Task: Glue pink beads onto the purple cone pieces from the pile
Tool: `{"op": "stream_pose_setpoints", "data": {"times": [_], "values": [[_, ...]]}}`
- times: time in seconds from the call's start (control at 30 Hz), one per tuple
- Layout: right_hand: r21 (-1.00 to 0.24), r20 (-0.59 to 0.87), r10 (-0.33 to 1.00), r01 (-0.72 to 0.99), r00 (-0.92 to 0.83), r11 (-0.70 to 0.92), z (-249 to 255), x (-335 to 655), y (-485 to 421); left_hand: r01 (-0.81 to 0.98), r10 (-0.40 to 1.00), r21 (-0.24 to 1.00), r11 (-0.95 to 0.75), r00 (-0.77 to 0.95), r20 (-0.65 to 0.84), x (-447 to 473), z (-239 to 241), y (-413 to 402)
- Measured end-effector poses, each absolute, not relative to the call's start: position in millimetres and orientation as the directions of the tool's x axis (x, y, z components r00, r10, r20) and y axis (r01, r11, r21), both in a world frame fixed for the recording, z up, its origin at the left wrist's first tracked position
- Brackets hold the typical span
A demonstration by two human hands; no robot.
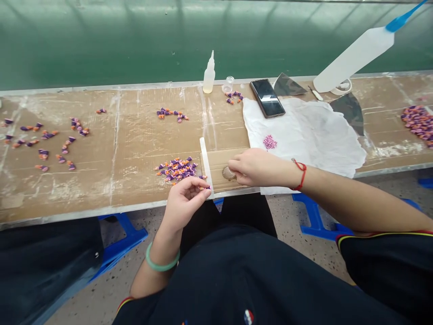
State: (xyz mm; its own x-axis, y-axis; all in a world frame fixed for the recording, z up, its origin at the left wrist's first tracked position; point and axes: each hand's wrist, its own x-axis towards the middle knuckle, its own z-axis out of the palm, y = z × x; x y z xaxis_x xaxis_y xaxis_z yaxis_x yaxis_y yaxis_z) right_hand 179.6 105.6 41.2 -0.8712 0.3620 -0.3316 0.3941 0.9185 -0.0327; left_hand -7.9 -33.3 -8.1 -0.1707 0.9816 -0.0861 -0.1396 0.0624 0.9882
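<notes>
My left hand (184, 198) is closed in a pinch on a small purple-and-orange figurine (205, 187) at the table's front edge. Close beside it lies a heap of similar figurines (177, 169). A narrow white strip (205, 158) runs along the left side of a cardboard piece (218, 158). Over this cardboard, my right hand (248, 167) has its fingers pressed together; whatever they hold is hidden. Right at its fingertips is a small round glossy patch or shallow dish (228, 173). Tiny pink pieces (269, 141) form a little pile on a white cloth (304, 131) behind my right hand.
A dropper bottle (209, 74), a small clear cup (228, 84) and a phone (268, 98) stand or lie toward the back. A large white bottle (355, 58) leans at the right, by a tape roll (341, 87). Scattered figurines (43, 134) lie left; another heap (418, 124) lies far right.
</notes>
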Motion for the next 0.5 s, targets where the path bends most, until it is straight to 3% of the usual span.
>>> {"op": "stream_pose_setpoints", "data": {"times": [0.07,0.13,0.23,0.33,0.4,0.5], "values": [[-0.067,-0.293,0.379,0.415,-0.878,0.907,41.5,182.1,106.6,-0.149,0.981,0.987,0.065,-0.170,-0.090,-7.2,-7.7,-33.2],[-0.188,-0.208,0.392,0.430,-0.896,0.883,43.3,186.0,107.1,-0.156,0.980,0.986,0.061,-0.180,-0.089,-5.2,-6.3,-33.1],[-0.558,-0.071,0.437,0.399,-0.897,0.728,49.3,191.8,102.9,-0.194,0.971,0.981,0.007,-0.232,-0.053,0.8,-1.7,-33.5],[-0.873,-0.101,0.492,0.314,-0.865,0.372,57.9,194.8,90.9,-0.242,0.965,0.967,-0.077,-0.260,0.012,9.4,6.1,-35.4],[-0.942,-0.142,0.493,0.270,-0.859,0.198,63.6,195.4,81.3,-0.247,0.966,0.961,-0.122,-0.253,0.057,15.1,12.1,-37.1],[-0.960,-0.119,0.495,0.227,-0.861,0.164,70.5,196.0,70.5,-0.224,0.964,0.962,-0.157,-0.245,0.100,21.6,19.8,-39.4]]}}
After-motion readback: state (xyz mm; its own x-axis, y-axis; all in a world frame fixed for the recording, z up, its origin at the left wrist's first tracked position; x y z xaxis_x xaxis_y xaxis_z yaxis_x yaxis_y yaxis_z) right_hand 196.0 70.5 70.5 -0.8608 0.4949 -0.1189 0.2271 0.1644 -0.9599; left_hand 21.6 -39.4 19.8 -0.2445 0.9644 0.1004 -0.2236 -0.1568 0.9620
